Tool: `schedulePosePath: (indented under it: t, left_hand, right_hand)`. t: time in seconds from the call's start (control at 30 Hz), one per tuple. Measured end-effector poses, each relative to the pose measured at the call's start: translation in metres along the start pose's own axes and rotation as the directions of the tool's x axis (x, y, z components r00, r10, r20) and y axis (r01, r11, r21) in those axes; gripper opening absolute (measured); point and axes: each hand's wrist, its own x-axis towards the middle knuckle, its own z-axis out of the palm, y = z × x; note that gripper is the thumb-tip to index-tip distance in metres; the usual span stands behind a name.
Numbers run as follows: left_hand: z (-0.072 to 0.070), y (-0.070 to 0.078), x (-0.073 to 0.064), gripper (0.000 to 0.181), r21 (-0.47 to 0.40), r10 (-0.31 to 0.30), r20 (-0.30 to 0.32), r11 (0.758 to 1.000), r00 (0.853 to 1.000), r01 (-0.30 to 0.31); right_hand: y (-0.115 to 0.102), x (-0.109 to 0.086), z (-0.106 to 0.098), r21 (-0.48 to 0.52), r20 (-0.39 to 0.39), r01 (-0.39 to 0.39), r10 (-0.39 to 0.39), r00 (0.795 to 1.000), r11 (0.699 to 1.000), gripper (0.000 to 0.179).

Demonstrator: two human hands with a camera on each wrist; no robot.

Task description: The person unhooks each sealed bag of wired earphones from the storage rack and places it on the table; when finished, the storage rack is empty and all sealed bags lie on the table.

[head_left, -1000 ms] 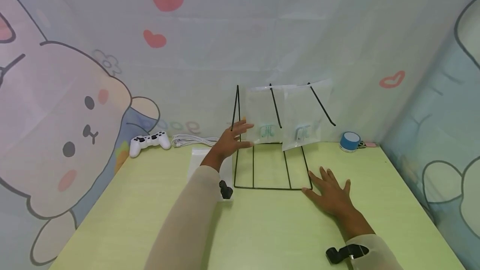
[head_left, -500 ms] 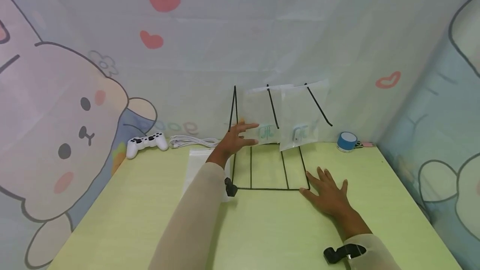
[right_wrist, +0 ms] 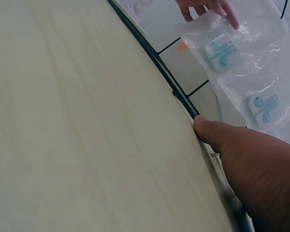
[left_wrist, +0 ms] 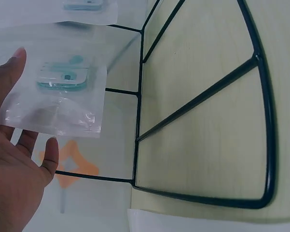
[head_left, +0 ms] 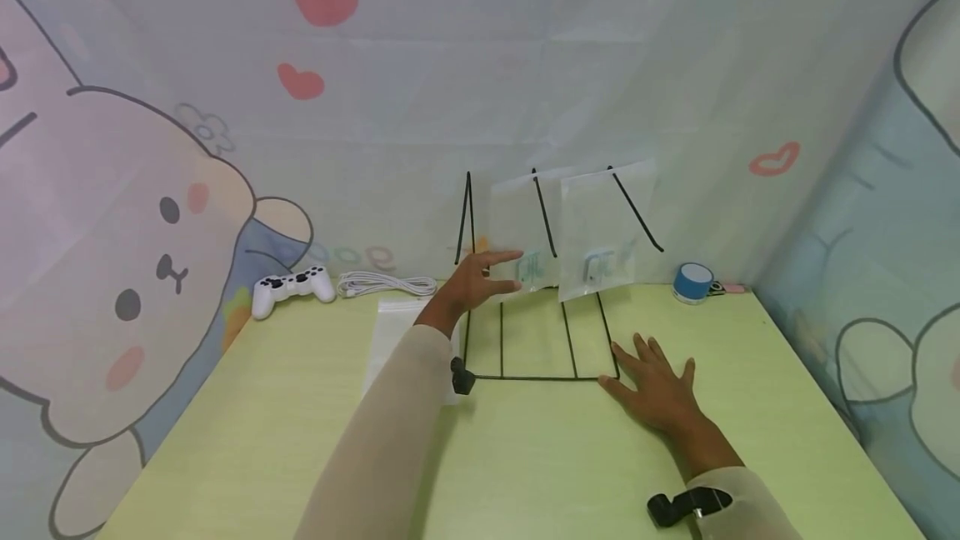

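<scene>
L hand [head_left: 472,282] isn't gripping: fingers extended, thumb & index apart at the L bag [head_left: 513,211], index over its front; exact contact can't be told. R hand [head_left: 660,390] is also released, fingers spread, thumb on the front wire of the rack [head_left: 540,378] near its R corner.

Rack = thin, smooth black wire, rectangular base, slanted prongs up top, on pale yellow-green tbl [head_left: 562,473] w/ faint wood-type grain. L bag hangs at mid prong [head_left: 544,215], R bag [head_left: 588,219] at R prong [head_left: 637,212]; both translucent plastic, glossy, crinkled, each w/ rounded white case & teal earphone-like shape.

Flat white bag [head_left: 386,344] lies L of rack, partly hidden by L sleeve [head_left: 390,415]. Behind: rounded white ctrlr [head_left: 294,292], coiled white cable [head_left: 386,284]; far R, blue/white cylinder [head_left: 692,282]. Backdrop [head_left: 450,98]: creased, fabric-like, cartoon prints.
</scene>
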Motion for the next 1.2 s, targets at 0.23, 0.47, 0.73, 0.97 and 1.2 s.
schedulePosePath:
  t: [0.23,0.47,0.73,0.97,1.2]
  left_hand:
    - [-0.003,0.004,-0.008,0.069,0.047,0.089,0.009,0.995,0.996,-0.089]
    - [-0.007,0.013,-0.016,0.076,0.08,0.091,0.012,0.993,0.996,-0.092]
    - [-0.007,0.02,-0.024,0.072,0.067,0.06,-0.069,0.996,0.996,-0.056]
    - [-0.006,0.027,-0.032,0.07,0.078,0.08,-0.146,0.995,0.986,-0.069]
    - [-0.008,0.038,-0.04,0.069,0.098,0.048,-0.195,0.995,0.98,-0.029]
  right_hand:
    - [0.0,0.0,-0.001,-0.003,0.0,-0.003,0.003,1.0,1.0,0.084]
    - [0.0,0.0,-0.002,-0.001,0.005,-0.004,0.004,1.0,1.0,0.084]
    - [0.001,0.0,-0.001,0.001,0.005,-0.002,0.002,1.0,1.0,0.083]
    - [0.001,0.0,0.0,-0.001,-0.001,0.003,-0.003,1.0,1.0,0.083]
    - [0.0,0.001,0.0,-0.006,-0.002,0.002,-0.002,1.0,1.0,0.083]
